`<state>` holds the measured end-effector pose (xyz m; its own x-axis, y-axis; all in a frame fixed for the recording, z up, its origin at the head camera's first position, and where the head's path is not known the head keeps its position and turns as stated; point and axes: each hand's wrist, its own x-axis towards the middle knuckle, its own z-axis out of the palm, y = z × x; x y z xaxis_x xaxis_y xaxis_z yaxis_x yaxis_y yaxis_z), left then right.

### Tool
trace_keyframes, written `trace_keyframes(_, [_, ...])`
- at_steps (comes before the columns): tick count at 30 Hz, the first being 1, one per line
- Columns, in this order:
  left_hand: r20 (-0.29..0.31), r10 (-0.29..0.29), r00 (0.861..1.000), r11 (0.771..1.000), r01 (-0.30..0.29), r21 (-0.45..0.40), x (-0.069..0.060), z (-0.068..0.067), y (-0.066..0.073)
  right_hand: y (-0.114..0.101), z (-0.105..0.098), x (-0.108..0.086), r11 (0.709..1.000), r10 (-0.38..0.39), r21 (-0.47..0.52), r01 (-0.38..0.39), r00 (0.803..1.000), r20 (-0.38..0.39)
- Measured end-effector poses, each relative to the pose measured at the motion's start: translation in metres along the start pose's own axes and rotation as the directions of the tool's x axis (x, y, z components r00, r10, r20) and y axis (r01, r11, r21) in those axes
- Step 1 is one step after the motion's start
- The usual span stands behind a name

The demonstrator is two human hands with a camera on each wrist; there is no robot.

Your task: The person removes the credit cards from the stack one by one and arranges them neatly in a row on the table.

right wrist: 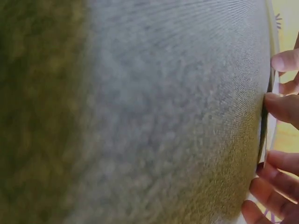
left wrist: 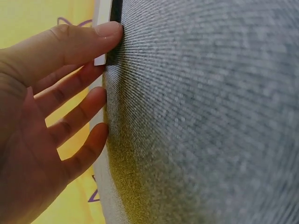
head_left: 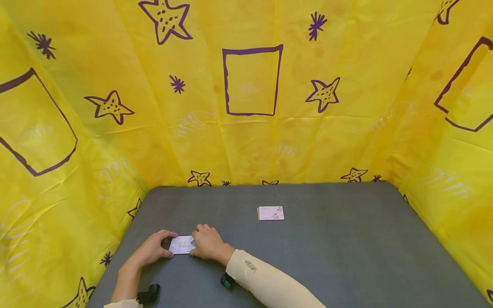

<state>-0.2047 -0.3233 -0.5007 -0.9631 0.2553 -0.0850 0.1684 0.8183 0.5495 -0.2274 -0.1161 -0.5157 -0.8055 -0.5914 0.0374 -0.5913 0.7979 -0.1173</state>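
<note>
We have the white card on the left part of the grey table, between both hands. Left hand has it pinched at its left end, thumb on the near edge, fingertips on the far one. Right hand pinches the right end the same way, partly covering a dark round print. Both grips are about as wide as the card is deep.

Edges: left table edge is near, just past the left hand. Right edge is well off; grey surface runs all the way there from our right arm. A second card pile lies toward the far edge, right of the hands, well apart from them. The right sleeve crosses the near side.

Views: only head gives us the card's printed face and the pile. Left wrist shows a pale, thickish side edge between thumb and index, other fingers loosely bent and spread. Right wrist gets fingertips crowding a thin edge; we can't tell there how firmly they press.
</note>
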Motion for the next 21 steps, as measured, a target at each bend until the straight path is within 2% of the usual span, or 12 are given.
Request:
trace_keyframes(7, [0.005, -0.030, 1.000, 1.000, 0.030, 0.004, 0.0013, -0.0011, 0.0028, -0.0089, -0.0005, -0.0003, 0.998, 0.056, 0.016, -0.055, 0.998, -0.011])
trace_keyframes(15, [0.022, -0.059, 0.998, 0.998, 0.059, -0.012, 0.0008, 0.0012, 0.0055, -0.0091, 0.0044, 0.0002, 0.993, 0.098, 0.063, -0.096, 0.995, -0.025])
trace_keyframes(21, [-0.002, -0.072, 0.997, 0.997, 0.072, 0.011, 0.0022, 0.0044, 0.0047, -0.0106, 0.0038, -0.0011, 0.991, 0.112, 0.082, -0.109, 0.993, -0.031])
